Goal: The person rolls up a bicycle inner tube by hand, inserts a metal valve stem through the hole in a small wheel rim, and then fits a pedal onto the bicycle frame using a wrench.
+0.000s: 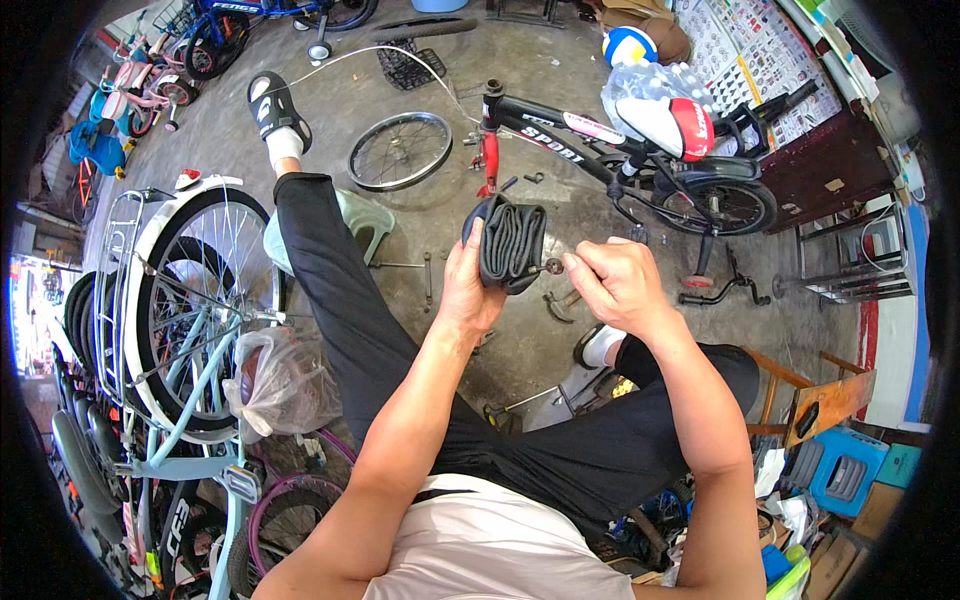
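Observation:
My left hand [474, 285] is wrapped round a folded black bicycle inner tube [512, 243], its layers bunched together in front of me. From the tube's lower right side a short valve stem sticks out, with a small round brownish piece [554, 266] at its end. My right hand [622, 285] is closed, thumb and forefinger pinched right beside that piece. What lies between those fingertips is too small to make out. Beyond the tube stands a small black bicycle [560, 145] with a red fork and no front wheel.
A bare wheel rim [400, 150] and a tire [425, 29] lie on the concrete floor ahead. Around my feet are a hammer [560, 308] and a wrench [428, 280]. To the left are a pale green stool [375, 225] and a light blue bicycle [200, 385]; a crank [735, 285] lies right.

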Action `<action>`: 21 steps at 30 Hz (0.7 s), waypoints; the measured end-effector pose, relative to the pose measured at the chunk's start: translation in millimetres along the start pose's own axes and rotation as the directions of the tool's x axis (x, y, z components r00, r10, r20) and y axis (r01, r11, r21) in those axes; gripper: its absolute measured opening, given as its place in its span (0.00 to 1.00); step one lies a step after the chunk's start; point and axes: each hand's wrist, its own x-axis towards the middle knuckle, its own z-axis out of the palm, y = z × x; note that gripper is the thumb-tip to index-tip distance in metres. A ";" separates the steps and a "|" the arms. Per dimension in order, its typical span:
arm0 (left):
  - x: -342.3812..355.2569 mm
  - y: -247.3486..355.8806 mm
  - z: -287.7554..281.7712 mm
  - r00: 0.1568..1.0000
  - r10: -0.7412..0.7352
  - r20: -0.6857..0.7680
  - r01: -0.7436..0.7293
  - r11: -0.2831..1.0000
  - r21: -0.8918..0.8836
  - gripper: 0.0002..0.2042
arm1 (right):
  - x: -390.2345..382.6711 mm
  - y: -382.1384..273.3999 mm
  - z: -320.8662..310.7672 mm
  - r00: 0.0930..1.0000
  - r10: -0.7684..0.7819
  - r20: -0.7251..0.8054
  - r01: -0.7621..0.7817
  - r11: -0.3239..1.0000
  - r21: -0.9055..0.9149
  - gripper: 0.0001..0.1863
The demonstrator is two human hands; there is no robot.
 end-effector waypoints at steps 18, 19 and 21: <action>0.9 3.6 8.1 1.000 0.000 -0.010 0.000 1.000 0.005 0.24 | 10.2 -0.2 1.9 0.981 -0.130 -0.145 0.135 0.991 0.019 0.12; 1.7 3.4 7.5 1.000 0.004 -0.019 -0.004 1.000 0.006 0.24 | 10.6 0.5 3.3 0.978 -0.141 -0.154 0.144 0.990 0.002 0.12; 1.0 4.1 8.4 1.000 0.015 -0.025 -0.015 1.000 0.010 0.23 | 11.7 0.0 5.0 0.973 -0.155 -0.170 0.154 0.988 -0.020 0.13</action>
